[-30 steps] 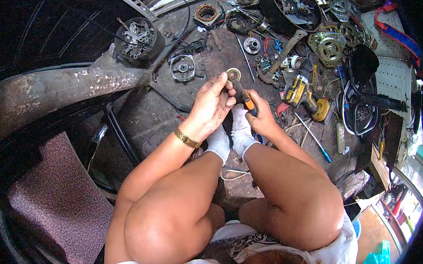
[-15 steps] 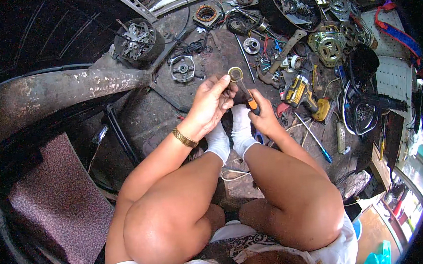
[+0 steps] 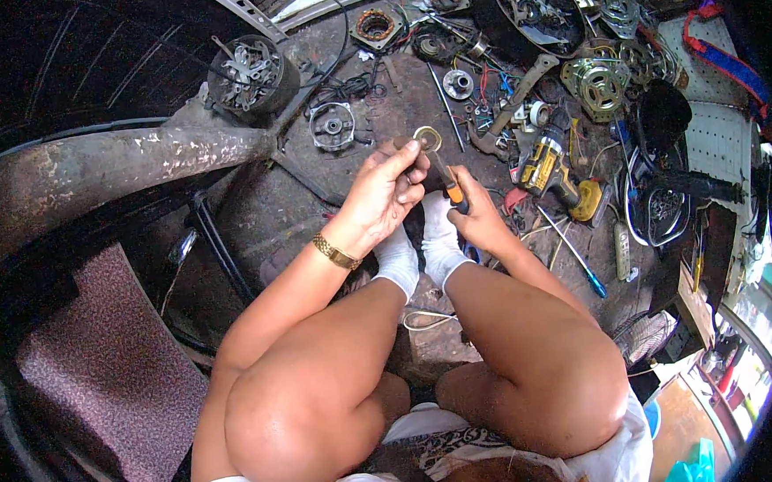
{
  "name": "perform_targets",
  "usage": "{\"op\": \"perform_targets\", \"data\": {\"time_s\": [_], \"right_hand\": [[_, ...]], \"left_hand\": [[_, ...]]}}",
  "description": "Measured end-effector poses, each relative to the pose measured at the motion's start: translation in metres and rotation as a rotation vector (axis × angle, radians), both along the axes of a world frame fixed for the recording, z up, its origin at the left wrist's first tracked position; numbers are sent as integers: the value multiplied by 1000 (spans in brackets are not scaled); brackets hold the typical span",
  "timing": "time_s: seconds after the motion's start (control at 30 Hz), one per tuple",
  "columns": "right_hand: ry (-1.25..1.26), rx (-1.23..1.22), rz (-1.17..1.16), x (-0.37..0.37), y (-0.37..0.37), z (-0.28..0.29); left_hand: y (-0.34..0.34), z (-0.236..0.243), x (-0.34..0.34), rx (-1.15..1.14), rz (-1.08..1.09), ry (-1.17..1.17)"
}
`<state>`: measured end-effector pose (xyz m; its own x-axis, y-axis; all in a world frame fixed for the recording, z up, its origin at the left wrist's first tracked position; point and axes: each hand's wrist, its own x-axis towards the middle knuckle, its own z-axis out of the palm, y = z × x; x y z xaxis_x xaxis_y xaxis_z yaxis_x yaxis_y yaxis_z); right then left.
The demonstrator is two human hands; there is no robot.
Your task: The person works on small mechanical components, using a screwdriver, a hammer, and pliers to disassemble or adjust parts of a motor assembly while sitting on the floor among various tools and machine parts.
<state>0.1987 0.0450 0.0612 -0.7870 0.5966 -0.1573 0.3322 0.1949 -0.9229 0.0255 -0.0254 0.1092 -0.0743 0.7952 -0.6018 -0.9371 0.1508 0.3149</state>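
My left hand [image 3: 381,193] is closed, thumb and fingers pinching a brass-coloured ring [image 3: 438,134] at its left edge. The ring is held up above the work surface, its opening facing me. In my right hand [image 3: 480,213] is a hand tool [image 3: 456,192] with an orange-and-black handle and a thin metal blade pointing up toward the ring. The blade's tip lies close to the ring's lower edge; whether it touches is too small to tell. My fingers cover part of the handle.
A round metal motor cover [image 3: 333,127] lies beyond my left hand. To the right are a hammer [image 3: 523,96], a yellow-and-black cordless drill [image 3: 548,167] and a blue-handled screwdriver [image 3: 594,281]. A pot of metal parts [image 3: 252,77] stands far left. My socked feet [image 3: 440,238] are below my hands.
The tool in my right hand has drawn slightly down and left, with its blade now seen more edge-on. The ring has shifted and tilted a little in my left hand.
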Motion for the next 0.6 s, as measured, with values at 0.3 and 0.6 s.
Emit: {"op": "perform_targets", "data": {"time_s": [0.3,0.6], "right_hand": [[-106,-68,30,6,2,3],[3,-8,-24,-3,1,6]], "left_hand": [[1,-9,-20,19,-170,-156],[2,-1,-5,30,-48,48]]}}
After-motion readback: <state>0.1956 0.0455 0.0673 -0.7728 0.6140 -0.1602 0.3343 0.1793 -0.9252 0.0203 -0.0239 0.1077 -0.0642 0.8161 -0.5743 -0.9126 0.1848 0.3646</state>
